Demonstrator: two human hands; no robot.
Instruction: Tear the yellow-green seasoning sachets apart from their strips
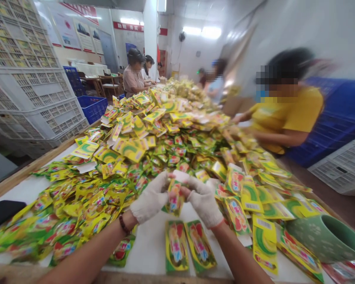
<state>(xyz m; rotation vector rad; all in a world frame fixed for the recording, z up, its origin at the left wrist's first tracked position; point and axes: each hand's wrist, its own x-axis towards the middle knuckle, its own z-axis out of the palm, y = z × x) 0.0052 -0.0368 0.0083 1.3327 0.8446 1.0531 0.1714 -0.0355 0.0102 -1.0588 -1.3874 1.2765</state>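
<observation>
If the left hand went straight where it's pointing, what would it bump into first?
Probably the yellow packet that the left hand seems to grip, with the right hand just beyond, though depth is hard to judge.

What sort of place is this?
Probably a packing workshop: small yellow-and-green packets heaped on a long white-topped table, a tall stack of white plastic crates, and people along both table sides.

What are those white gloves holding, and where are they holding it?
A yellow packet: the left hand grips its left side, the right hand its right.
</observation>
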